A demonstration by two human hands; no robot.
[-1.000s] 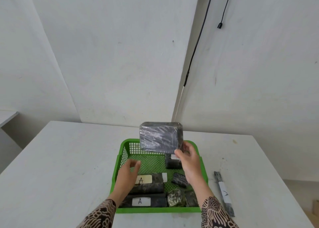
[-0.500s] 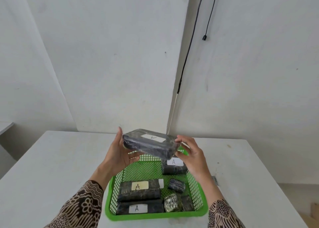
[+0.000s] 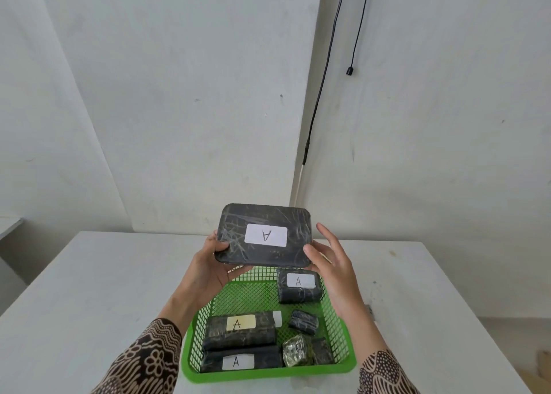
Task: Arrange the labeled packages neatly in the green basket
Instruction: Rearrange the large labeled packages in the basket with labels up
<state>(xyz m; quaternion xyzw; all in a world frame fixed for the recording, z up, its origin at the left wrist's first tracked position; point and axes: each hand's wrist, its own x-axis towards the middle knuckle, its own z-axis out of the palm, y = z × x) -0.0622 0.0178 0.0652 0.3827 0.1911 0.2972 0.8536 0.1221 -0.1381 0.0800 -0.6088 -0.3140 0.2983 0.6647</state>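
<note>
At lower centre of the frame the green basket [image 3: 338, 328] sits on the white table [image 3: 89, 289]. Along its near wall lie two long black packages [image 3: 241, 331] labelled A, with three small wrapped bundles [image 3: 304, 322] to their right; a shorter labelled package [image 3: 299, 286] rests at its far right corner. Above the basket's far edge, the left hand [image 3: 208, 270] grips a flat black package [image 3: 264, 235], label A facing up. The right hand [image 3: 334, 262] touches its right corner with the thumb, fingers spread.
</note>
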